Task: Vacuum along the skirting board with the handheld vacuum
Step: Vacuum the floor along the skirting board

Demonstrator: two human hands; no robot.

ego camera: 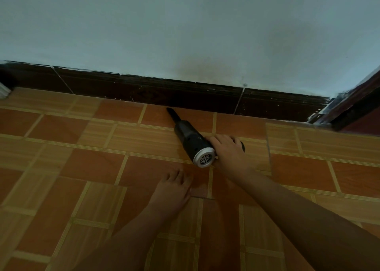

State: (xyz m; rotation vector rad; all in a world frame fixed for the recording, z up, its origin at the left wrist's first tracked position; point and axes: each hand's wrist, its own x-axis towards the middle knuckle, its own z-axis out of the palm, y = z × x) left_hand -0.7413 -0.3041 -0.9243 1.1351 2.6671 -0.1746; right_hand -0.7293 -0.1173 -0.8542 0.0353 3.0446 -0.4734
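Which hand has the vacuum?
The right hand grips the black handheld vacuum; the left hand rests flat on the orange tiled floor.

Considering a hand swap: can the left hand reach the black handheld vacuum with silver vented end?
Probably yes: the left hand rests on tiled floor near the vacuum, nothing between; the right hand grips it.

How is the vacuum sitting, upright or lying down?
Lying down: the vacuum stretches along the floor, nozzle toward the skirting board, right hand gripping it.

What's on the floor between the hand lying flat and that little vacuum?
Nothing: in the head view only bare floor tiles separate the left hand from the handheld vacuum, which the right hand grips.
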